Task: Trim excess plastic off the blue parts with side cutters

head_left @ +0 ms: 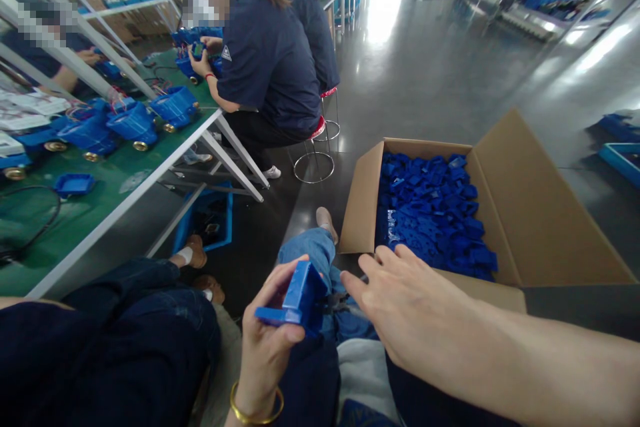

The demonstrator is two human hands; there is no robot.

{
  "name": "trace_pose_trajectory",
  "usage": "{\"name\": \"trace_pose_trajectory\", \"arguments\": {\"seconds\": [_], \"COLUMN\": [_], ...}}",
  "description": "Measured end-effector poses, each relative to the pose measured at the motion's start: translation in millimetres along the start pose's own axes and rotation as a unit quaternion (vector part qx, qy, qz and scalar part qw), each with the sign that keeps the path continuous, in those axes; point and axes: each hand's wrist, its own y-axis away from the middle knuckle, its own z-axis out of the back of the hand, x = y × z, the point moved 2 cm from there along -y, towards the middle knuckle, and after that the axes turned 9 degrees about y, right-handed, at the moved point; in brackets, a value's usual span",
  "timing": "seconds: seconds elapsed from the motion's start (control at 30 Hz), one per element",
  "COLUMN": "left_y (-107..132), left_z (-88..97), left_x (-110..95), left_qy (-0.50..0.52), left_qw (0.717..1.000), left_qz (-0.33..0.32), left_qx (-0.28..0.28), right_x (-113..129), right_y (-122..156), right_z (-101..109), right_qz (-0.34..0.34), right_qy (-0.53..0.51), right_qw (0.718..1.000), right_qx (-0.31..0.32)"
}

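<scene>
My left hand [267, 340] grips a blue plastic part [299, 297] with flat walls meeting at angles, held above my lap. Thumb and fingers press it from either side. Just right of the part, my right hand [395, 297] has its fingers curled, back of the hand toward me. Something dark and greyish shows by its fingertips, but the hand mostly hides it and I cannot make out its kind. Beyond the right hand, an open cardboard box [361, 203] holds a heap of similar blue plastic parts [430, 213].
On the left, a green-topped table [113, 213] bears several blue housings [133, 123] with brass fittings and a small blue tray [74, 184]. Co-workers [273, 60] sit along it on red stools [317, 130]. A blue crate [227, 213] stands underneath. Someone's legs [150, 320] are close at my left.
</scene>
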Motion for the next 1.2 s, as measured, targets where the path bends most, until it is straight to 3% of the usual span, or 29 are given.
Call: {"name": "trace_pose_trajectory", "arguments": {"seconds": [0.3,1.2], "left_y": [2,5], "left_z": [-4.0,-6.3], "left_x": [-9,-2], "left_qy": [-0.062,0.007], "left_qw": [0.997,0.997], "left_qz": [-0.025,-0.003], "left_qx": [-0.024,-0.081], "right_x": [-2,0], "right_y": [5,0], "right_z": [0,-1], "right_qz": [0.016,0.015], "right_qy": [0.002,0.022], "right_qw": [0.998,0.999], "right_qx": [-0.057,-0.039]}}
